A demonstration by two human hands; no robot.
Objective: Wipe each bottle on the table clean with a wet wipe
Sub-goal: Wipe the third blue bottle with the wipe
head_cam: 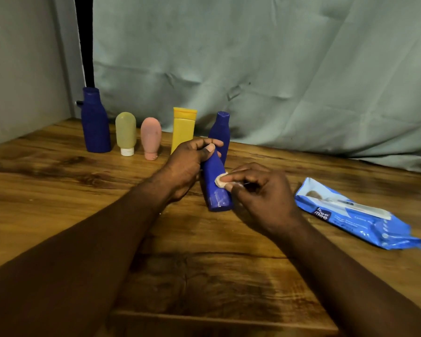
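Note:
My left hand [188, 166] grips the top end of a small blue bottle [215, 188] that tilts with its base toward me above the wooden table [204, 276]. My right hand [260, 190] pinches a small folded white wet wipe [221, 180] and presses it against the bottle's side. Along the back stand a large blue bottle [94, 121], a pale green tube [125, 133], a pink tube [151, 138], a yellow tube [183, 128] and another blue bottle [221, 132], partly hidden behind my left hand.
A blue pack of wet wipes [355, 215] lies flat on the table to the right of my right hand. A grey-green cloth [277, 69] hangs behind the table, and a grey wall [22, 69] closes the left side.

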